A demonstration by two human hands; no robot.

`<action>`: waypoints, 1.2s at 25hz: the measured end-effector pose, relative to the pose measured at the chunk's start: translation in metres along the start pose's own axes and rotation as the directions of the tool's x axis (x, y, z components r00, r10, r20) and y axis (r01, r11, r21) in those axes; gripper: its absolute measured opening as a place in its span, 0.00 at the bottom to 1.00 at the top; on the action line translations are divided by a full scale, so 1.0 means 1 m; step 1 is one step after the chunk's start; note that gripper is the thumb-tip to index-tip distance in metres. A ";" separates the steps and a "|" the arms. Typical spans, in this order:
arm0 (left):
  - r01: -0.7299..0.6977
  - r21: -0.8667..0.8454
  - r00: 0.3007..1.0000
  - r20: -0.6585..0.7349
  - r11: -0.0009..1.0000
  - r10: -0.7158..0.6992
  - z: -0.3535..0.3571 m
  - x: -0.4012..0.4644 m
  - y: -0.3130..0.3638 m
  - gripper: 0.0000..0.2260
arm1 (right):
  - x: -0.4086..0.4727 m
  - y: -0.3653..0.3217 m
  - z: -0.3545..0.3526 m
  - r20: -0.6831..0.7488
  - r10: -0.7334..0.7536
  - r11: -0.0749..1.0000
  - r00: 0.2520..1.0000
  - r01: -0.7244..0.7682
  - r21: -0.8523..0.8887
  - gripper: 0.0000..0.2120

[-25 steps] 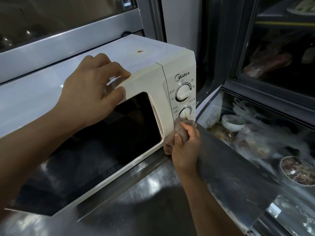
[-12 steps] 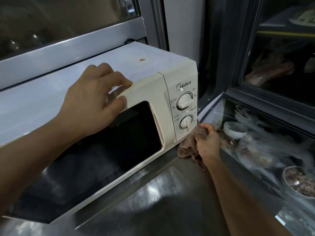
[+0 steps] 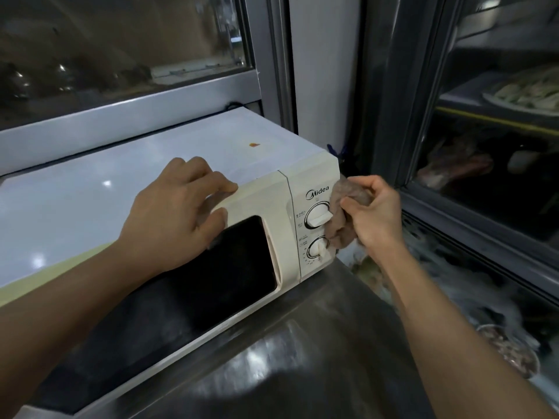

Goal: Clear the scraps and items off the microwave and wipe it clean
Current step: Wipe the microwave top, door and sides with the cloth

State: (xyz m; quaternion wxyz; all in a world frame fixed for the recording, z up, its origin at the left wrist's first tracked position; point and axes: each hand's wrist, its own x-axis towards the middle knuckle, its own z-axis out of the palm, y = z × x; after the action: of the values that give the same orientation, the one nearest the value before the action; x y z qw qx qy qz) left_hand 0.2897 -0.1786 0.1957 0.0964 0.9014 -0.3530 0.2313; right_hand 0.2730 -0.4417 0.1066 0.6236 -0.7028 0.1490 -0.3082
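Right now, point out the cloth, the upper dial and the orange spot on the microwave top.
cloth (image 3: 343, 207), head view, on its bunched middle beside the control panel.
upper dial (image 3: 317, 215), head view, on the knob's face.
orange spot (image 3: 253, 144), head view, on the speck itself.

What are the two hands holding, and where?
Right hand grips a bunched brown cloth by its middle. Left hand holds nothing, resting on the microwave.
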 end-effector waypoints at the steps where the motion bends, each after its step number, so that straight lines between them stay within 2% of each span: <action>1: -0.003 0.005 1.000 0.002 1.000 0.003 0.000 0.000 -0.001 0.22 | 0.004 -0.009 -0.002 0.007 -0.020 1.000 1.000 0.020 -0.014 0.15; 5: -0.004 0.006 1.000 0.013 1.000 0.004 0.000 0.000 -0.002 0.22 | 0.012 -0.043 0.000 0.031 -0.154 0.968 0.988 0.157 -0.197 0.12; 9: 0.014 -0.014 1.000 0.023 1.000 -0.014 0.000 -0.001 -0.003 0.20 | 0.006 -0.069 0.005 0.179 -0.358 0.802 0.917 0.399 -0.444 0.15; 11: 0.031 -0.039 0.999 0.023 0.999 -0.030 -0.001 -0.001 -0.004 0.18 | -0.002 -0.079 0.009 0.255 -0.392 0.744 0.884 0.467 -0.478 0.16; 14: 0.025 -0.045 0.999 0.023 0.999 -0.024 -0.002 -0.002 -0.002 0.19 | -0.029 -0.085 0.029 0.308 -0.469 0.712 0.827 0.561 -0.422 0.13; 17: 0.047 -0.064 0.998 0.040 0.997 -0.044 -0.005 -0.002 -0.002 0.19 | -0.049 -0.084 0.050 0.262 -0.470 0.744 0.843 0.538 -0.396 0.14; 21: 0.087 -0.025 0.996 0.039 0.996 -0.086 -0.009 0.000 0.004 0.13 | -0.069 -0.082 0.069 0.190 -0.418 0.815 0.888 0.459 -0.353 0.14; 25: 0.114 0.018 0.993 -0.018 0.993 -0.114 -0.004 -0.016 0.011 0.11 | -0.086 -0.074 0.083 0.148 -0.422 0.838 0.894 0.447 -0.313 0.16; 30: 0.107 0.061 0.989 -0.111 0.992 -0.099 0.003 -0.029 0.013 0.10 | -0.112 -0.027 0.082 -0.026 -0.370 0.892 0.929 0.348 -0.288 0.16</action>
State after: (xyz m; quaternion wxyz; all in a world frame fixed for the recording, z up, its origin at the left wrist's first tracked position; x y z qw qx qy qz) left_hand 0.2633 -0.1720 0.1795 0.0969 0.9075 -0.2924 0.2858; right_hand 0.2334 -0.3060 0.1028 0.4445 -0.7858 0.0833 -0.4219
